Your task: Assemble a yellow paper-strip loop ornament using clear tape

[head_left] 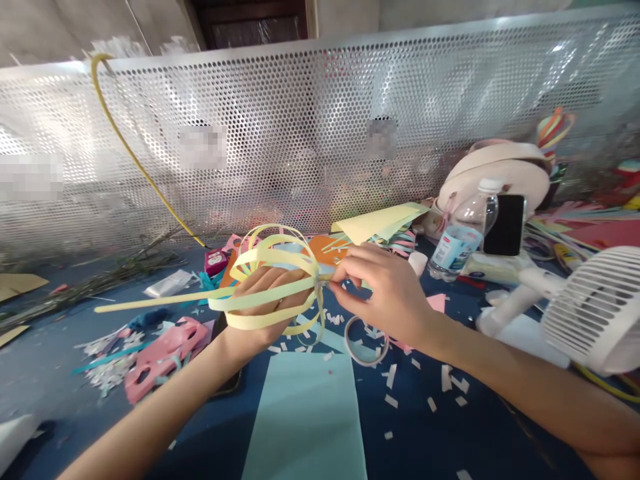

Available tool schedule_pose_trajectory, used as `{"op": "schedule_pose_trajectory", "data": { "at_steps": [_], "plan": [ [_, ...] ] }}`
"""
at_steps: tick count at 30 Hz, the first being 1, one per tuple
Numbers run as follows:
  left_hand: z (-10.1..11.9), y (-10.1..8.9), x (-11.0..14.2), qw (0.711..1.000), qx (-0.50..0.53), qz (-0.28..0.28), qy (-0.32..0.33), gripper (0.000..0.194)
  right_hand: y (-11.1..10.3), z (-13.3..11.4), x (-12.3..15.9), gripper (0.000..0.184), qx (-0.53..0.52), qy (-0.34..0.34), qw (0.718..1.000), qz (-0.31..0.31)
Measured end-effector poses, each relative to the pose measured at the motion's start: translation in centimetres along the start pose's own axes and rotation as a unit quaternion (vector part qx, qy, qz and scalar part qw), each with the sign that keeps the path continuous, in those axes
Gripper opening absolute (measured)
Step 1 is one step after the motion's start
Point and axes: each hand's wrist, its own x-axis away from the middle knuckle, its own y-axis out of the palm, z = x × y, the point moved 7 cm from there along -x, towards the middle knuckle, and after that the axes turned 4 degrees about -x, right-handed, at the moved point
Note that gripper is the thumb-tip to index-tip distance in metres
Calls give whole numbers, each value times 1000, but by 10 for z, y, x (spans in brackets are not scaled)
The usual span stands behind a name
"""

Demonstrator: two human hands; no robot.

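Head view: paper strips, likely light, flimsy; best held at gathered end, pinched by right hand; left hand, grip unclear.

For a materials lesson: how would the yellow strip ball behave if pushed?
The strip ball would probably flex, its narrow bands bowing around open gaps. Being mostly hollow, it seems light. Hard pushing might crease those thin bands.

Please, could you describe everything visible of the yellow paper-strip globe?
The globe has narrow, pale yellow and greenish strips, seemingly paper, bowed into open loops and gathered at its right end. It is held sideways above the table; a thin yellow stick reaches out leftward. The left hand is among the loops; the right hand pinches near the gathered end.
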Motion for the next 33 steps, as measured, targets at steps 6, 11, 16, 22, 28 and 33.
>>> {"op": "schedule_pose_trajectory", "data": {
  "at_steps": [6,11,16,22,28,33],
  "plan": [
    [4,-3,-4,999,-27,-9,16,25,3,-1,1,17,-8,0,1000,-4],
    [1,-9,-10,1000,19,3,5,18,-1,2,0,11,-114,26,993,2],
    [-6,-8,-9,997,66,10,-24,14,-10,3,-2,10,-216,28,976,18],
    [-4,-10,-11,998,59,11,-27,13,0,2,-3,13,-156,20,987,-14],
    [-1,-11,-10,999,35,-11,-4,19,2,0,0,12,-87,14,996,-6],
    [7,-15,-14,999,-17,-10,33,20,5,-1,0,14,-56,9,998,-6]
  ]
}}
